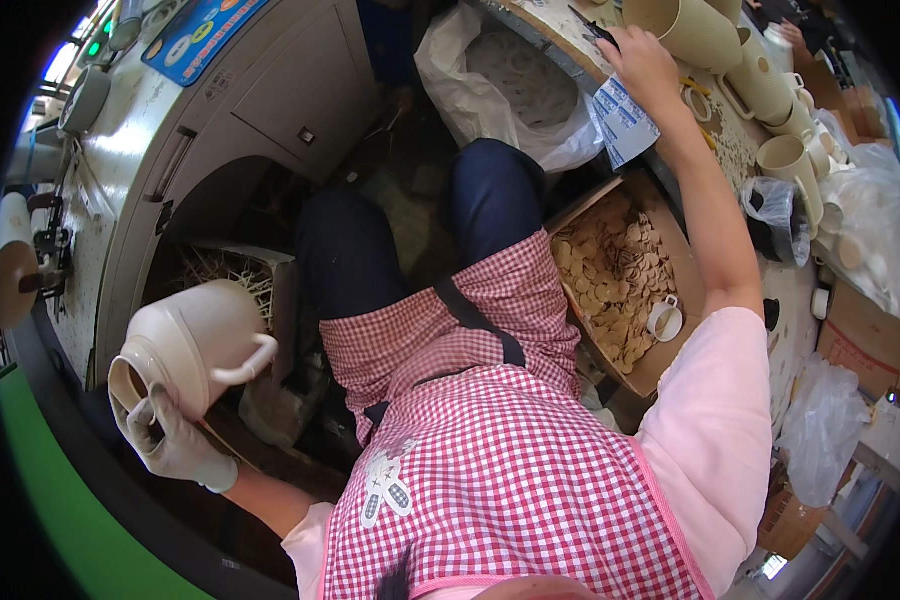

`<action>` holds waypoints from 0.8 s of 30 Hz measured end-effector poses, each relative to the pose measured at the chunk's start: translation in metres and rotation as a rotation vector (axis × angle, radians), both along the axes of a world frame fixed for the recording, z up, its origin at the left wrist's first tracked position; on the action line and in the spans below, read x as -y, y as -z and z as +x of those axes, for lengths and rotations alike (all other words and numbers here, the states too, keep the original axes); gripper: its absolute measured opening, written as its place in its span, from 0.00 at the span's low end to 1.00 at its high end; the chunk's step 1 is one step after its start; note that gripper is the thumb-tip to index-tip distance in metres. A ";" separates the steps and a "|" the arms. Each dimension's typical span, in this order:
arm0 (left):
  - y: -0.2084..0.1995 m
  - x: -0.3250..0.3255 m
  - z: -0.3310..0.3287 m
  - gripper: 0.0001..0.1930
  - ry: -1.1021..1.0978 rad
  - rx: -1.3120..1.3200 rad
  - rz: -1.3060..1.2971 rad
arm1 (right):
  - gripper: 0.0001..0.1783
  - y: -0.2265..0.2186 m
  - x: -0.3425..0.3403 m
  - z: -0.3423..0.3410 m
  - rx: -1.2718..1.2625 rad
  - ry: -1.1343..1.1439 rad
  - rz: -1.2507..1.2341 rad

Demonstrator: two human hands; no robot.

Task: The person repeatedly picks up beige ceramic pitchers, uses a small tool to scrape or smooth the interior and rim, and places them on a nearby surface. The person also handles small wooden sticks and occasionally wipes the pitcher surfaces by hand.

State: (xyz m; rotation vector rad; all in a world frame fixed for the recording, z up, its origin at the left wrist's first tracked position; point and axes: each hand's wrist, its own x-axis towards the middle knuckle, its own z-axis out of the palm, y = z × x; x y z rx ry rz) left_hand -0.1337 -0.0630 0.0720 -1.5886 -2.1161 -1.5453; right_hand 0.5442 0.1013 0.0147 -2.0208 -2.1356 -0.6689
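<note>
My left hand (pixel 170 440), in a pale glove, grips a cream plastic jug body (pixel 205 335) by its open neck. The jug lies tilted on its side at the left, its loop handle pointing right. At the far bench edge, my bare right hand (pixel 645 62) has its fingers closed on a small dark tool (pixel 600 33) with a thin blade-like end; its exact kind is hard to make out. Just below that wrist, a blue-and-white printed sheet (pixel 625 120) hangs over the edge.
Cream jugs (pixel 685 35) crowd the right bench. Below it, a cardboard box (pixel 660 230) holds many flat tan discs and a white ring. A clear plastic bag (pixel 445 75) of translucent rings stands ahead. Left is a grey machine table (pixel 135 130); plastic bags (pixel 825 425) lie far right.
</note>
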 end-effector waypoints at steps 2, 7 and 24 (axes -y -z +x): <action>-0.002 0.001 0.008 0.14 0.136 0.210 -0.050 | 0.17 -0.007 -0.003 -0.012 0.056 -0.057 0.098; 0.016 0.000 0.042 0.23 0.243 0.480 -0.156 | 0.14 0.028 0.025 -0.060 -0.645 -0.325 0.096; 0.026 -0.024 0.091 0.49 0.413 0.459 -0.176 | 0.16 0.196 0.014 -0.035 -1.009 0.299 -0.066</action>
